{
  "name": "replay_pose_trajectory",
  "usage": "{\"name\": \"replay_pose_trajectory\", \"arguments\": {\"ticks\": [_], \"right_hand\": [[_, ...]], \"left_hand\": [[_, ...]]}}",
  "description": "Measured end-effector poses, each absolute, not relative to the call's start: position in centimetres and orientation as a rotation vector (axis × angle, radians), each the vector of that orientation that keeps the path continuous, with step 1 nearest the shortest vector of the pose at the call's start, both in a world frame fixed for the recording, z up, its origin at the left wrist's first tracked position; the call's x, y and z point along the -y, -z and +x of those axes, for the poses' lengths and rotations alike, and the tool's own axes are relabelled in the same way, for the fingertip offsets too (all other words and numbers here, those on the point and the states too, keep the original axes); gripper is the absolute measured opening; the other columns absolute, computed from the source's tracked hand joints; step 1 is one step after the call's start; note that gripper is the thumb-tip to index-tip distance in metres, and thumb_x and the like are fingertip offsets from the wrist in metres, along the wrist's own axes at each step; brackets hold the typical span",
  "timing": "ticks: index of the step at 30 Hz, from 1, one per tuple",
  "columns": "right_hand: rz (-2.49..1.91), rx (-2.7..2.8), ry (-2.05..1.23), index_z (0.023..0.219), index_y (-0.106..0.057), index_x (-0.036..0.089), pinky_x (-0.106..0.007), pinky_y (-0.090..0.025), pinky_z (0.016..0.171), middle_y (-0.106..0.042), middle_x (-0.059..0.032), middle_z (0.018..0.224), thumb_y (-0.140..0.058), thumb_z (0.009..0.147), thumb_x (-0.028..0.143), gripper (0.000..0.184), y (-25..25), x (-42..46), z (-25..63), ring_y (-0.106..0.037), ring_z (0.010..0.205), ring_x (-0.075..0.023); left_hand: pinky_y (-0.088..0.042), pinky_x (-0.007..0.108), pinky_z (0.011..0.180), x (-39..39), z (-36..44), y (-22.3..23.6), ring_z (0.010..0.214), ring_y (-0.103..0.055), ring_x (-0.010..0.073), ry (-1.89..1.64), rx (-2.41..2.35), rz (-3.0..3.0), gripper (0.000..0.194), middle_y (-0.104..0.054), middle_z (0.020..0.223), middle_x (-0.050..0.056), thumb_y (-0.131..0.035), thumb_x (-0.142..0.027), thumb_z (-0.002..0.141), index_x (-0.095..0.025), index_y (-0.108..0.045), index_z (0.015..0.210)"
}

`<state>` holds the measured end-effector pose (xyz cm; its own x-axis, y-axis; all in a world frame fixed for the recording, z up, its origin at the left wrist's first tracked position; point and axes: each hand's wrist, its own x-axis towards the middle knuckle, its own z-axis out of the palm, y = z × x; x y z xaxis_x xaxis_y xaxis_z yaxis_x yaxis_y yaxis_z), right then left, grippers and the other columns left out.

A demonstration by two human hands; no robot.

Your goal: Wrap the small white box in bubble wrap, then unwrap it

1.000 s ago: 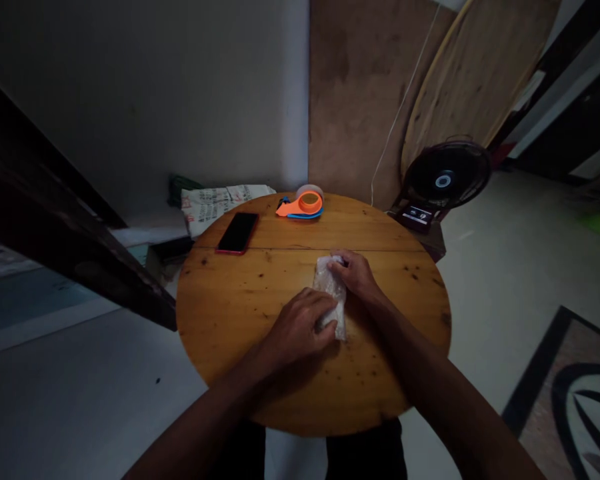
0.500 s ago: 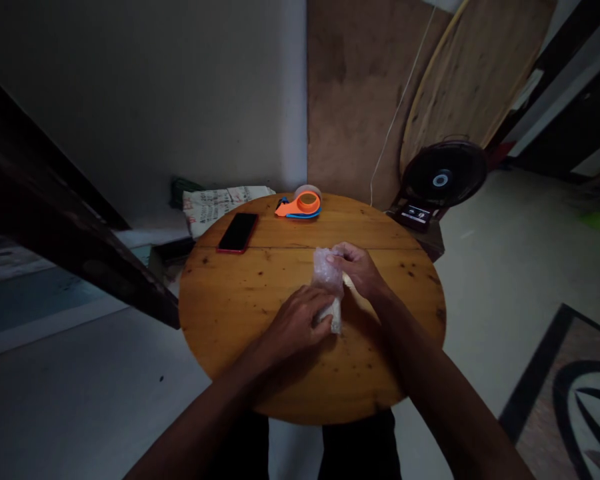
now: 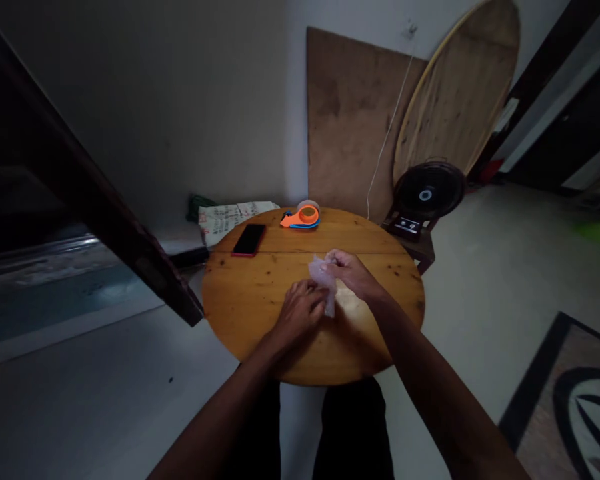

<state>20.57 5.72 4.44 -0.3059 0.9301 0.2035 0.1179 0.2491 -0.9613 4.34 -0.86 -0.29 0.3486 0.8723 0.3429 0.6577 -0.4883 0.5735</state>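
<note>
A small piece of clear, whitish bubble wrap (image 3: 331,301) is between my hands over the round wooden table (image 3: 250,320). My right hand (image 3: 349,270) pinches its far upper end. My left hand (image 3: 303,308) lies across its near left side, fingers bent round it and partly covering it. Whether anything is wrapped inside, I cannot tell. Beyond my hands, at the table's far edge, stands an orange and blue tape dispenser (image 3: 307,215) with a roll in it. A black phone with a red edge (image 3: 250,239) lies at the far left.
Behind the table on the right is a dark round fan (image 3: 427,195). A brown board (image 3: 350,120) and a round wooden panel (image 3: 455,100) lean against the wall. A printed sack (image 3: 225,219) lies past the far left edge. A dark wooden post (image 3: 130,247) borders the left.
The view has shifted, so the table sits smaller and more of the wall shows. The bubble wrap's upper end now tilts left, and both hands stay on it.
</note>
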Motion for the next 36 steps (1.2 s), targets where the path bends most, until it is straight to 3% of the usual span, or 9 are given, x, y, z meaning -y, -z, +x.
{"name": "replay_pose_trajectory", "arguments": {"ticks": [5, 9, 11, 18, 29, 36], "right_hand": [[-1.052, 1.588, -1.099, 0.076, -0.051, 0.019, -0.023, -0.037, 0.059, -0.05, 0.0043, 0.069, -0.063, 0.069, 0.042, 0.027, -4.1, -3.6, 20.0, -0.045, 0.063, -0.0109], [-1.058, 1.586, -1.061, 0.074, -0.049, 0.021, -0.023, -0.037, 0.059, -0.048, 0.0047, 0.067, -0.062, 0.07, 0.042, 0.026, -4.0, -2.6, 19.6, -0.044, 0.062, -0.0111], [-1.049, 1.568, -1.044, 0.075, -0.049, 0.021, -0.023, -0.037, 0.058, -0.048, 0.0045, 0.067, -0.062, 0.069, 0.042, 0.025, -3.9, -2.4, 19.4, -0.044, 0.062, -0.0113], [-1.041, 1.65, -0.978, 0.076, -0.052, 0.02, -0.024, -0.039, 0.062, -0.05, 0.0035, 0.07, -0.062, 0.073, 0.042, 0.024, -4.0, -1.5, 19.6, -0.046, 0.066, -0.0122], [-1.078, 1.708, -0.858, 0.079, -0.052, 0.021, -0.024, -0.039, 0.062, -0.05, 0.0021, 0.071, -0.056, 0.079, 0.045, 0.024, -3.6, 0.4, 19.9, -0.047, 0.067, -0.0138], [-1.093, 1.69, -0.78, 0.079, -0.052, 0.022, -0.024, -0.039, 0.061, -0.051, 0.0019, 0.071, -0.055, 0.08, 0.044, 0.023, -3.6, -0.1, 19.6, -0.047, 0.065, -0.014]], "left_hand": [[-0.04, 0.04, 0.099, 1.3, 4.6, 0.8, 0.111, -0.049, 0.0226, -1.006, -1.406, 2.221, 0.032, -0.055, 0.119, 0.008, -0.053, -0.018, 0.085, -0.021, -0.066, 0.114], [-0.042, 0.041, 0.096, 1.2, 4.7, 1.5, 0.104, -0.051, 0.0234, -1.081, -1.52, 2.119, 0.023, -0.057, 0.107, 0.007, -0.059, -0.024, 0.082, -0.018, -0.06, 0.103], [-0.042, 0.043, 0.097, 1.0, 4.8, 1.9, 0.106, -0.051, 0.0246, -1.136, -1.562, 2.022, 0.03, -0.057, 0.106, 0.007, -0.063, -0.027, 0.079, -0.018, -0.056, 0.107], [-0.032, 0.047, 0.112, 0.3, 5.0, 2.9, 0.132, -0.041, 0.0297, -1.233, -1.412, 1.742, 0.071, -0.044, 0.138, 0.017, -0.066, -0.027, 0.074, -0.013, -0.037, 0.137], [-0.045, 0.042, 0.102, 0.0, 5.0, 2.5, 0.117, -0.055, 0.024, -1.214, -1.076, 1.613, 0.056, -0.061, 0.122, 0.01, -0.061, -0.022, 0.08, -0.016, -0.045, 0.133], [-0.047, 0.039, 0.1, -0.1, 5.0, 2.4, 0.112, -0.058, 0.0211, -1.221, -1.009, 1.572, 0.055, -0.062, 0.121, 0.009, -0.059, -0.017, 0.08, -0.016, -0.046, 0.133]]}}
